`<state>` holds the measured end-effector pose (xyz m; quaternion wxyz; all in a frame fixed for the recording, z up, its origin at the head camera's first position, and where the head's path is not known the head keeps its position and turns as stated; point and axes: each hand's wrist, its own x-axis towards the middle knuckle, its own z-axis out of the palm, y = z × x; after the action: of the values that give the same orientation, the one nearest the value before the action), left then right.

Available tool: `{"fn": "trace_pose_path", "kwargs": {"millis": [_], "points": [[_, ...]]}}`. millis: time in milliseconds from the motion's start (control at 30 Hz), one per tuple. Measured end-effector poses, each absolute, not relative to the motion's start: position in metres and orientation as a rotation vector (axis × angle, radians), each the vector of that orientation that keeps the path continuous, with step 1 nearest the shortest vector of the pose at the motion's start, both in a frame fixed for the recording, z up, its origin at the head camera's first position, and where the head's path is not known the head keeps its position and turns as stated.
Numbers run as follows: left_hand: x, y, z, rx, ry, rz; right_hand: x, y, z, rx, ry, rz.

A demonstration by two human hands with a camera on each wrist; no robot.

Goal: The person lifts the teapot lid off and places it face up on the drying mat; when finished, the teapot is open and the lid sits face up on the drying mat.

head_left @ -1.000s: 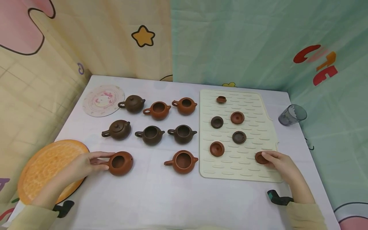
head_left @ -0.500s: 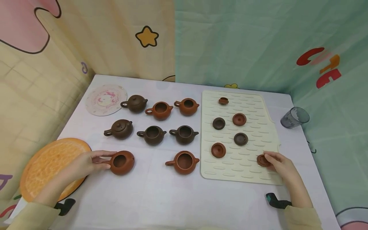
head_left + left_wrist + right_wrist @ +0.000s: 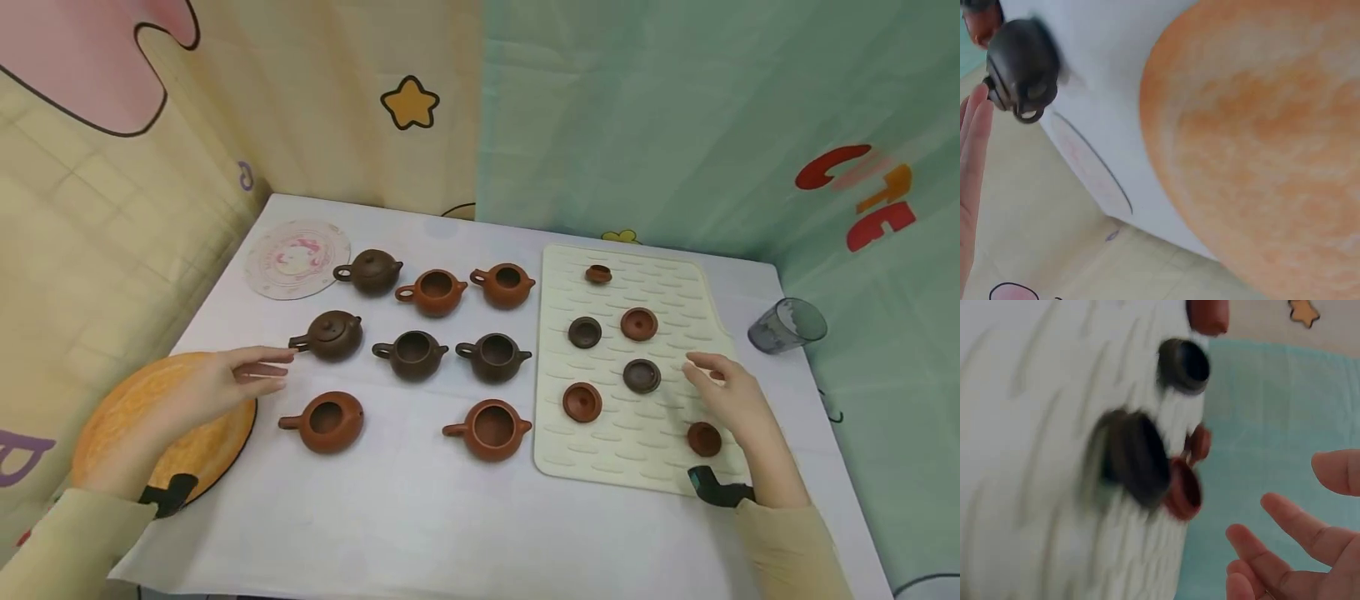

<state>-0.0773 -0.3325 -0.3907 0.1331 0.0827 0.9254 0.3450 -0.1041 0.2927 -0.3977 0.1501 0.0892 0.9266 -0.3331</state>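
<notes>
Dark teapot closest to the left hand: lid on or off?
On. In the head view, the dark teapot has its knobbed lid covering the top, while the pot to its right shows an open mouth.

We list teapots (image 3: 333, 336) and lids (image 3: 582, 402), smooth, matt, clay-like; one mat (image 3: 600, 457), matt, raised-ridged, rubbery-looking; one tumbler (image 3: 786, 325), glossy, see-through; one backdrop (image 3: 637, 125), creased cloth.
</notes>
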Motion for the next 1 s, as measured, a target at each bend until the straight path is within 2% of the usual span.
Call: {"fn": "trace_pose_path", "kwargs": {"millis": [267, 500, 767, 1000], "points": [[-0.135, -0.328, -0.373, 0.216, 2.817, 0.907, -0.169, 0.163, -0.354, -0.238, 2.593, -1.169], [-0.158, -0.319, -0.378, 0.262, 2.761, 0.904, -0.208, 0.029, -0.36, -0.538, 2.436, -1.249], [-0.156, -0.322, -0.399, 0.244, 2.7, 0.87, -0.212, -0.083, -0.384, -0.764, 2.42, -1.078], [-0.159, -0.326, -0.409, 0.202, 2.686, 0.845, -0.202, -0.137, -0.399, -0.787, 2.506, -0.817]]}}
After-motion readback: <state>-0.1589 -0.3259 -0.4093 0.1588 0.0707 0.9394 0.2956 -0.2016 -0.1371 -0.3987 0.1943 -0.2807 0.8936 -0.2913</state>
